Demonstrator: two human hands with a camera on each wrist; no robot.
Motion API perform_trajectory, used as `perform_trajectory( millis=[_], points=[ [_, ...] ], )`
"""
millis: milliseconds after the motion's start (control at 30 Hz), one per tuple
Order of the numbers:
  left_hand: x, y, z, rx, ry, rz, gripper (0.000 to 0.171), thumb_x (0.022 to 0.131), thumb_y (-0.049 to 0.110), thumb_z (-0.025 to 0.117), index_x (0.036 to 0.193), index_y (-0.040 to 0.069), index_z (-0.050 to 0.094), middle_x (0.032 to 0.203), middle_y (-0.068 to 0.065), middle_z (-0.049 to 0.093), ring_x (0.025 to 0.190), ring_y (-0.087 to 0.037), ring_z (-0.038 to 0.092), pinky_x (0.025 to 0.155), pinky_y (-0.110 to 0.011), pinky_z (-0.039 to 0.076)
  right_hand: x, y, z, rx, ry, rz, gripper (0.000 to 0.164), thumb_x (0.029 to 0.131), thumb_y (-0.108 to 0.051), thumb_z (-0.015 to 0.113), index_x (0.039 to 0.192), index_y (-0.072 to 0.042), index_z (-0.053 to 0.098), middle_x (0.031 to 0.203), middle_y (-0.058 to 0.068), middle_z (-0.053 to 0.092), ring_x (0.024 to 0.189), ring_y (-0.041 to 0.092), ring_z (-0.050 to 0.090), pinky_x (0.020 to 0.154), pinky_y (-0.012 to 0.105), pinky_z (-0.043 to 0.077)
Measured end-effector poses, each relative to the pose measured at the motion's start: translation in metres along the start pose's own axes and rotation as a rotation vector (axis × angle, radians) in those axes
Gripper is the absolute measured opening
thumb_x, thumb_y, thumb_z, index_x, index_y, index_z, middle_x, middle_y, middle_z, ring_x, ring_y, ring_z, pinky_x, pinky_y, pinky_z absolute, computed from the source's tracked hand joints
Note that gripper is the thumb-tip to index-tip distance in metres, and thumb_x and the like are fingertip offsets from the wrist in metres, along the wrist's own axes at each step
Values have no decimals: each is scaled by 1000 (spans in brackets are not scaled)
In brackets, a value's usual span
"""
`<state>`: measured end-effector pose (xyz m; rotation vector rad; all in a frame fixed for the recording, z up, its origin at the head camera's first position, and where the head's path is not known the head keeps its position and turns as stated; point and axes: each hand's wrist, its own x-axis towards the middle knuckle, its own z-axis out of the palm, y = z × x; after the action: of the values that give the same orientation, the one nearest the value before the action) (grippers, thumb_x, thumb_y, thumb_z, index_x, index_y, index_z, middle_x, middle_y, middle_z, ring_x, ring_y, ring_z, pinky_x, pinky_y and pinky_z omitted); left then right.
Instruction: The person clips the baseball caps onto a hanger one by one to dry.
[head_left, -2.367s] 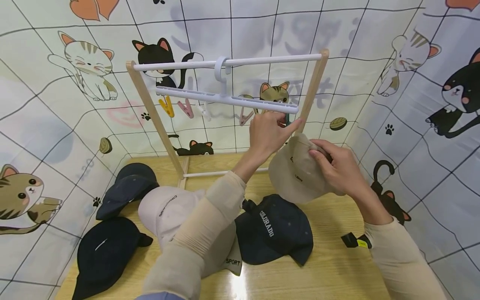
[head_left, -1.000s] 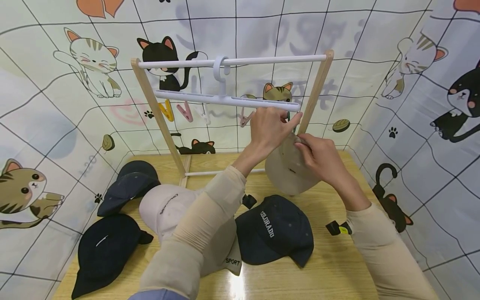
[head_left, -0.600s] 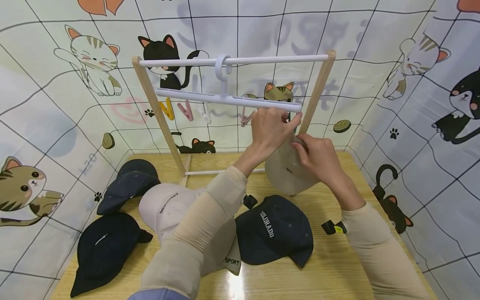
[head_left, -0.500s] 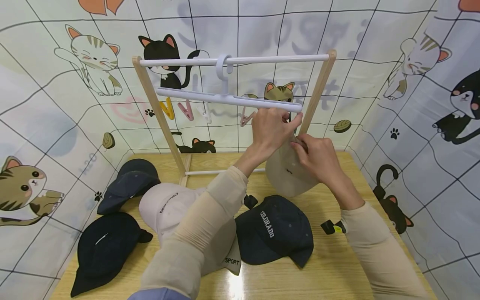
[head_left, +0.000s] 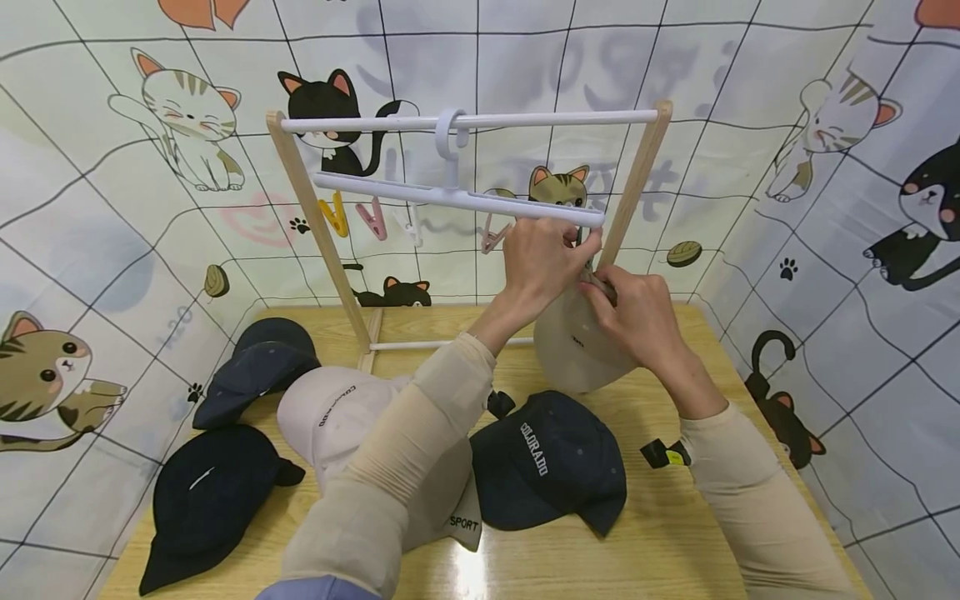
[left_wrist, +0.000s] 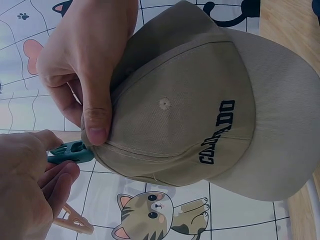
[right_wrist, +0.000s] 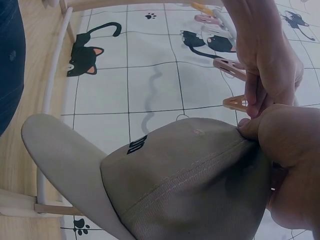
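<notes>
My right hand [head_left: 637,317] pinches the edge of a beige baseball cap [head_left: 579,358], its thumb on the outside of the crown. The cap hangs brim-down below the right end of a white hanger [head_left: 450,198]. In the left wrist view, dark COLORADO lettering shows on the cap's front. My left hand [head_left: 542,260] is right under that hanger end, pinching a dark green clothespin [left_wrist: 72,152] between thumb and fingers. The clothespin's tip meets the cap's edge beside my right thumb [left_wrist: 97,125]; the edge partly hides its jaws.
The hanger hooks over the white rail [head_left: 555,120] of a wooden rack [head_left: 637,183]. Yellow [head_left: 334,215], pink [head_left: 372,220] and other clothespins hang from it. On the table [head_left: 675,533] lie a navy COLORADO cap [head_left: 577,467], a pale pink cap [head_left: 330,408], a SPORT cap [head_left: 442,508] and dark caps [head_left: 217,492].
My right hand has brought the beige cap left and up to the green clothespin, turning its brim further down. The left hand stays under the hanger's right end. Over the last half second little moves.
</notes>
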<state>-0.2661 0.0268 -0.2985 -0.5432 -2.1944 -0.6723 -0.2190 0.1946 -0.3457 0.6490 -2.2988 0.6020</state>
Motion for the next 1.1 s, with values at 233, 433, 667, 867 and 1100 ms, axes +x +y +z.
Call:
perform_trajectory(
  millis=[233,433,667,867,1100],
  points=[
    [-1,-1,0,-1,13,4,59,100,37,82,54,22,47,55,10,33,57,-7,25,56,-19,12,1,-1,0,4,0,10,15,103,-6,81,95,6,77,64,15,70,49,13,48,54,26,34],
    [-1,-2,0,-17,5,0,59,100,36,82,55,22,47,54,10,35,55,-7,26,56,-19,13,1,-1,2,6,2,7,14,103,-6,81,98,7,78,66,16,71,49,14,49,54,26,34],
    [-2,-2,0,-26,-3,-4,58,100,36,83,55,22,48,54,10,37,54,-7,28,55,-19,14,4,-1,2,-12,13,-17,15,102,-6,82,99,8,79,66,17,72,47,18,52,54,28,34],
    [-2,-2,2,-30,-13,-9,56,100,36,83,56,21,53,54,10,39,53,-6,29,55,-19,15,5,0,2,-27,14,-26,15,103,-6,81,100,9,79,68,19,74,47,24,57,54,30,36],
    [-2,-2,2,-34,-15,-15,55,100,36,83,55,21,54,54,10,39,53,-6,29,55,-19,15,6,1,2,-36,20,-38,15,102,-6,81,96,7,79,65,18,72,47,25,57,53,29,35]
  ],
)
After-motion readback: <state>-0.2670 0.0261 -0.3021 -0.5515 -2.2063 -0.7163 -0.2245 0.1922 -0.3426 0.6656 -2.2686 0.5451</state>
